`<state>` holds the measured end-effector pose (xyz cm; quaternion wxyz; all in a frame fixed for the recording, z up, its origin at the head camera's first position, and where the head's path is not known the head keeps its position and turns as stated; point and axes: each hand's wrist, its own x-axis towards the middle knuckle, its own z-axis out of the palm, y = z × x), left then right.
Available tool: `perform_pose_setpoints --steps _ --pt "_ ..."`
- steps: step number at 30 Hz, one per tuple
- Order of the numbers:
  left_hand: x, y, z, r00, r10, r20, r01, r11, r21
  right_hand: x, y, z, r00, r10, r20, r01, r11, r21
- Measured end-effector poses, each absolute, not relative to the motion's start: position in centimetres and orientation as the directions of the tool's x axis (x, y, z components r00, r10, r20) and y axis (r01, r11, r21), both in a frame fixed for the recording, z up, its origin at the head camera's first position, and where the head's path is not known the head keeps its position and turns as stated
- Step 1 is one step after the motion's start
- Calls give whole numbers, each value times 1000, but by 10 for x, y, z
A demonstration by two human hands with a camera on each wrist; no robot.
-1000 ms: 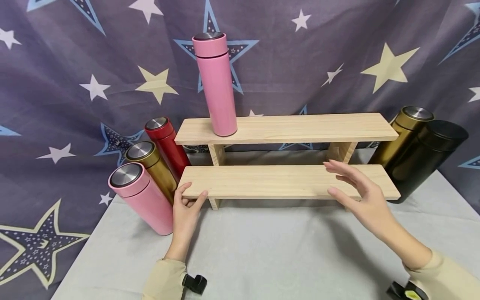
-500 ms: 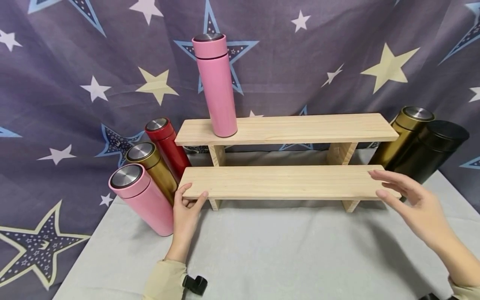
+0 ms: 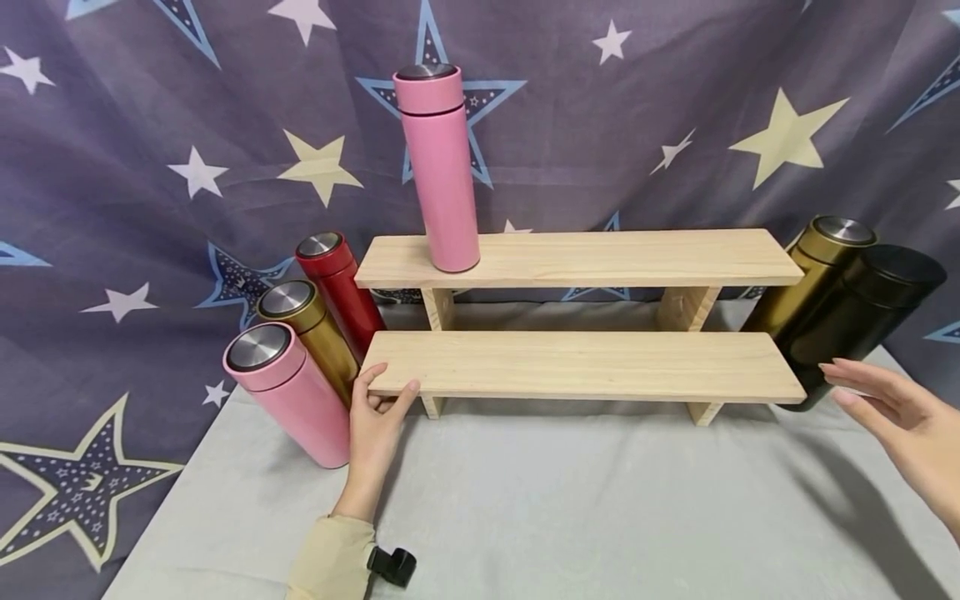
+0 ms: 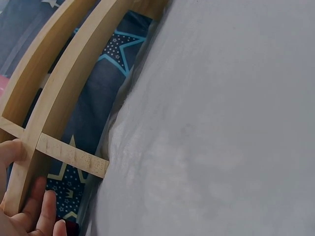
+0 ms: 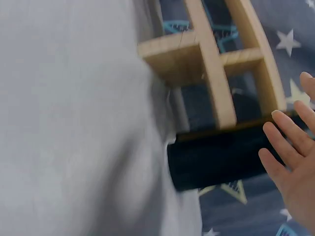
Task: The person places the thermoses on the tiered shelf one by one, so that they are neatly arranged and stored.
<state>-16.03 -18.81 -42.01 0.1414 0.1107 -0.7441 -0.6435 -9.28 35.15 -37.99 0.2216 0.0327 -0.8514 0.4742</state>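
Observation:
A two-tier wooden shelf [image 3: 585,364] stands on the grey cloth. At the left end of its lower board, my left hand [image 3: 375,429] grips the front corner; the left wrist view shows the thumb on one side of the board and fingers [image 4: 47,211] on the other. My right hand [image 3: 900,412] is held in the air with fingers extended and nothing in it, just right of the shelf. Nearest to it is a black thermos bottle [image 3: 847,308], which the fingers overlap in the right wrist view. A tall pink thermos bottle [image 3: 442,183] stands on the upper board's left part.
Left of the shelf a red thermos [image 3: 342,283], a gold thermos [image 3: 318,337] and a pink thermos [image 3: 300,400] stand in a row. Another gold thermos [image 3: 802,262] is behind the black one. A star-patterned curtain [image 3: 600,142] hangs close behind the shelf.
My right hand has moved from over the lower board's right part out to the right, past the shelf's end. The left hand stays at the left corner.

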Motion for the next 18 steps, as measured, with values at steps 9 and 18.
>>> perform_pose_setpoints --steps 9,18 --pt "-160 -188 -420 -937 -343 61 9 151 988 -104 388 -399 -899 236 369 -203 522 -828" --pt "-159 -187 -419 -936 -348 58 4 154 988 -118 420 -417 -892 292 345 -205 419 -885"
